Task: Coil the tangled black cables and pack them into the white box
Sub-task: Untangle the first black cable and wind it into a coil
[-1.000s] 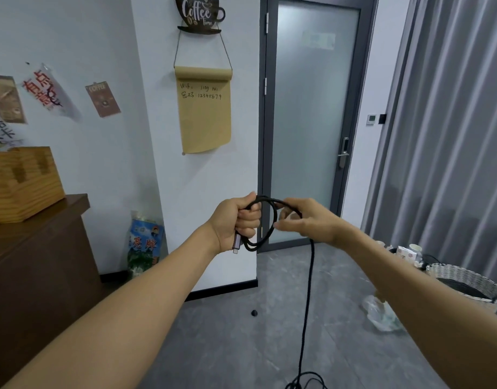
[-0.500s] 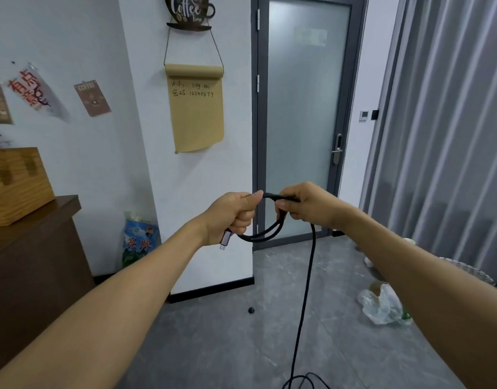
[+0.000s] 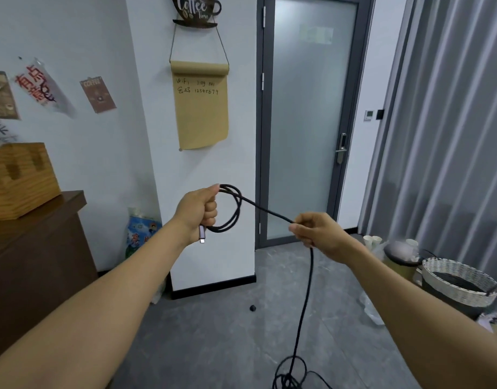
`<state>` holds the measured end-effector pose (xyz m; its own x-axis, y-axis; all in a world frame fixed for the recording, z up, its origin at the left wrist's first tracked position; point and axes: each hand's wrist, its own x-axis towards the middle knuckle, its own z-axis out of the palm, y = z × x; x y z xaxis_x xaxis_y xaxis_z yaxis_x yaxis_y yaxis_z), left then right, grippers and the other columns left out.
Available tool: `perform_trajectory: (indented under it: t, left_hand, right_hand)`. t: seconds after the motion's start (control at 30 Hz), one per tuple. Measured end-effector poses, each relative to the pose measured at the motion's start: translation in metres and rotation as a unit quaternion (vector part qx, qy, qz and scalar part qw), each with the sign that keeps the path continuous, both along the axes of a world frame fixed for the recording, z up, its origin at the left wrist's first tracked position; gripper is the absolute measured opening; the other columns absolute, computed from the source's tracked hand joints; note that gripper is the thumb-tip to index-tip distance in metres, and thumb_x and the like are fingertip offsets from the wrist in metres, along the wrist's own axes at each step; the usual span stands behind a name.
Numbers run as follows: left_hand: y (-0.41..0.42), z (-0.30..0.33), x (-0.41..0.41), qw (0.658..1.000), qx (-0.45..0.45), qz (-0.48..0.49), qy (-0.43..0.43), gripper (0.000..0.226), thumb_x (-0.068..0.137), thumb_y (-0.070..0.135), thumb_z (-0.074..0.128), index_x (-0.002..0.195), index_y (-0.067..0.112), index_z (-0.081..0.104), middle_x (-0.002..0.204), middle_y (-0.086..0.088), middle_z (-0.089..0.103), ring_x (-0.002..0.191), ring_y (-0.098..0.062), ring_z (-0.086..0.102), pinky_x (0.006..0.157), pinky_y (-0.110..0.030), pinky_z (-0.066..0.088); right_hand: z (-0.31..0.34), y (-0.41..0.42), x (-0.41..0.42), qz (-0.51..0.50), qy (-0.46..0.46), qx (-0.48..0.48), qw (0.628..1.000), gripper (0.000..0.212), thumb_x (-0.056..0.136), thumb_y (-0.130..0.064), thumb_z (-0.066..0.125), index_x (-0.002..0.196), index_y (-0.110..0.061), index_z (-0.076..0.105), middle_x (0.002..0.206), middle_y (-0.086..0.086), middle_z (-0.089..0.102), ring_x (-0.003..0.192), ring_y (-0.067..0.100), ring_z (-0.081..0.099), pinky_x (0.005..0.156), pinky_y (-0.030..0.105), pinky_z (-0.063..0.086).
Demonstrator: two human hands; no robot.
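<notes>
My left hand [image 3: 198,211] grips a small coil of black cable [image 3: 236,211] held up in front of me, with the cable's silver plug [image 3: 202,234] sticking out below the fist. A straight length of the cable runs from the coil down to my right hand [image 3: 316,231], which pinches it lower and to the right. Below that hand the cable hangs to the floor and ends in a loose tangle [image 3: 289,374] at the bottom edge. No white box is in view.
A dark wooden cabinet [image 3: 37,248] with a wooden crate [image 3: 20,178] on top stands at the left. A woven basket [image 3: 460,282], paper cups and a plastic bag sit on the floor at the right by the grey curtain. A glass door is ahead.
My right hand has left the coil and slid down and to the right along the cable, drawing out a straight length. My left hand keeps its grip on the coil.
</notes>
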<state>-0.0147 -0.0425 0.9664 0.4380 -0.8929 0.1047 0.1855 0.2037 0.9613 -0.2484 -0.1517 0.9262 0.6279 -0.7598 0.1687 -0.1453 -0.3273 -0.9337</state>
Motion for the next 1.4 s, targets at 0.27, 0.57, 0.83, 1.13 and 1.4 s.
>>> perform_trajectory:
  t: [0.27,0.57,0.83,1.13,1.4]
  left_hand:
    - [0.000,0.008,0.033,0.979,-0.026,0.203,0.023,0.039,0.097,0.024,0.048,0.063,0.020,0.029,0.036,0.012,0.024,0.031,-0.006,0.017,0.036,-0.014,0.015]
    - [-0.016,0.012,-0.028,0.925,-0.014,0.201,-0.323,0.042,0.102,0.039,0.029,0.067,0.016,0.034,0.064,0.001,0.038,0.056,-0.014,0.034,0.055,-0.029,0.029]
    - [-0.019,-0.006,-0.059,0.926,0.001,-0.004,-0.378,0.033,0.103,0.029,0.030,0.075,0.014,0.041,0.066,0.000,0.056,0.062,-0.012,0.054,0.068,-0.019,0.045]
    - [-0.015,0.005,-0.070,0.922,0.049,-0.169,-0.344,0.039,0.103,0.037,0.027,0.076,0.014,0.041,0.054,0.004,0.040,0.044,-0.007,0.033,0.049,-0.017,0.033]
    - [-0.013,0.012,-0.068,0.955,0.081,-0.274,-0.077,0.044,0.102,0.037,0.027,0.066,0.014,0.037,0.042,0.011,0.028,0.032,0.000,0.021,0.034,-0.012,0.017]
  right_hand:
    - [-0.013,-0.017,-0.032,-0.189,-0.030,-0.045,0.980,0.013,0.090,-0.012,0.060,0.080,-0.009,0.067,0.055,0.002,0.049,0.048,0.011,0.039,0.041,0.014,0.031]
    - [0.021,0.025,0.028,-0.113,0.303,-0.360,0.875,0.032,0.090,-0.013,0.045,0.108,-0.021,0.071,0.107,0.000,0.071,0.090,0.026,0.064,0.073,0.032,0.053]
    - [0.067,0.042,0.024,0.034,0.310,-0.330,0.891,0.016,0.088,-0.024,0.062,0.099,-0.025,0.073,0.098,-0.005,0.072,0.086,0.016,0.062,0.079,0.031,0.050]
    - [0.086,0.028,0.008,0.022,0.181,-0.261,0.948,0.020,0.080,-0.027,0.072,0.082,-0.007,0.070,0.075,0.007,0.064,0.068,0.014,0.052,0.067,0.028,0.044]
    - [0.070,0.023,0.001,-0.017,0.102,-0.178,0.979,0.042,0.066,-0.032,0.082,0.093,-0.009,0.060,0.078,0.007,0.059,0.070,0.017,0.051,0.072,0.036,0.046]
